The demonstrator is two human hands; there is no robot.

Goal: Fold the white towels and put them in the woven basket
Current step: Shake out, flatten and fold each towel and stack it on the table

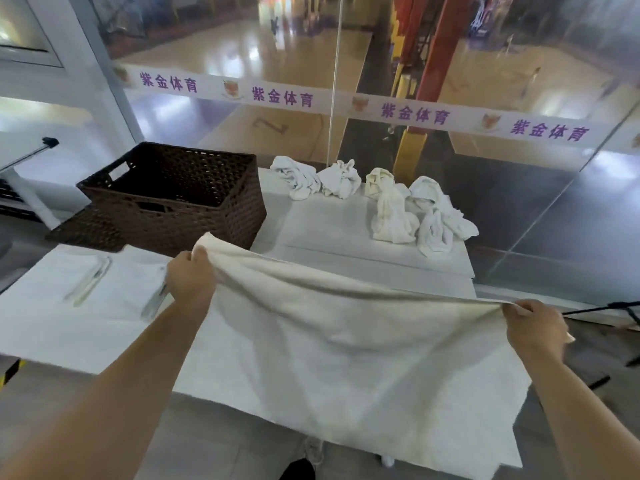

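Observation:
I hold a white towel [346, 348] spread wide in the air above the near part of the white table [311, 223]. My left hand [192, 278] pinches its upper left corner and my right hand [533, 327] pinches its upper right corner; the cloth hangs down toward me. The dark brown woven basket [173, 195] stands at the table's back left, and what I see of its inside is dark and bare. Several crumpled white towels [398, 209] lie in a loose row at the back right of the table.
The basket's flat woven lid [86, 230] lies beside it at the left. A glass wall with a white printed strip [415, 114] runs right behind the table. Dark thin rods [609, 308] stick out at the right. My shoe [298, 469] shows on the floor below.

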